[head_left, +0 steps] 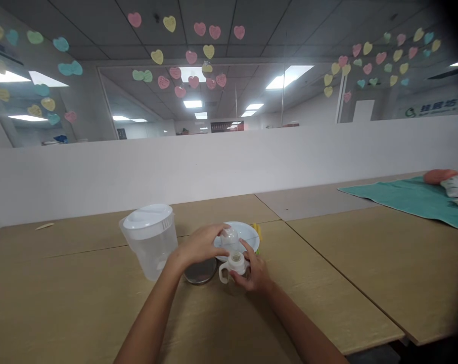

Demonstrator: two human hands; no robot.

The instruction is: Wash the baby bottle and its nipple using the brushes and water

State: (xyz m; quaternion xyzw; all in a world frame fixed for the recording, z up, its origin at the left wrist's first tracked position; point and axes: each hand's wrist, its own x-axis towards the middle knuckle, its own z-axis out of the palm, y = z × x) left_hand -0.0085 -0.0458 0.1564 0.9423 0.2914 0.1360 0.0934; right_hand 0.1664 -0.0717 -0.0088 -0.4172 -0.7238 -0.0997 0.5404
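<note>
A baby bottle [234,273] with a white collar and white side handles stands on the table in front of me. My right hand [256,270] is closed around its right side at the collar. Just above and behind the bottle's top, my left hand [204,245] grips a clear domed cap [230,238] between thumb and fingers. The cap is apart from the collar. Behind both hands lies a white plate [246,231], partly hidden by them. Under my left hand sits a round dark grey disc [200,273] with a metal rim.
A translucent lidded pitcher [155,247] stands to the left of my hands. Yellow and green things [258,231] lie at the plate's right edge. A teal cloth [399,197] with bundled items is at the far right. Seams cross the wooden table [81,298]; a white wall rises behind.
</note>
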